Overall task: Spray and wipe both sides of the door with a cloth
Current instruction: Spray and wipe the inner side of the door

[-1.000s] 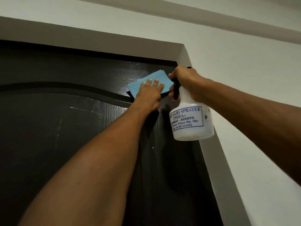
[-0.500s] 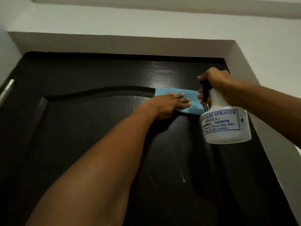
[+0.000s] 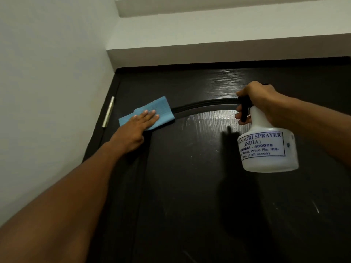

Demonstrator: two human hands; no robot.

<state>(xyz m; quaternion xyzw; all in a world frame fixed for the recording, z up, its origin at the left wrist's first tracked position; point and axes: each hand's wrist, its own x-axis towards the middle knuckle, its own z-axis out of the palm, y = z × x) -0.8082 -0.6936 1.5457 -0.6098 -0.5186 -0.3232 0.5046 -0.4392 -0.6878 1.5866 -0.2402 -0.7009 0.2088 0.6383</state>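
Observation:
A dark brown door (image 3: pixel 190 186) with a curved raised moulding fills the view. My left hand (image 3: pixel 137 128) presses a folded blue cloth (image 3: pixel 152 111) flat against the door's upper left corner, fingers straight. My right hand (image 3: pixel 260 99) grips the black trigger head of a white spray bottle (image 3: pixel 269 149) with a printed label, held in front of the door's upper right part. Wet streaks shine on the panel between the two hands.
A metal hinge (image 3: pixel 108 112) sits on the door's left edge next to a white wall (image 3: pixel 47 92). The grey door frame (image 3: pixel 209 52) runs across the top, under a ceiling step.
My left hand has slid the cloth leftward along the top of the door, from the right corner to the left corner. The view has turned left with it. The bottle stays in my right hand.

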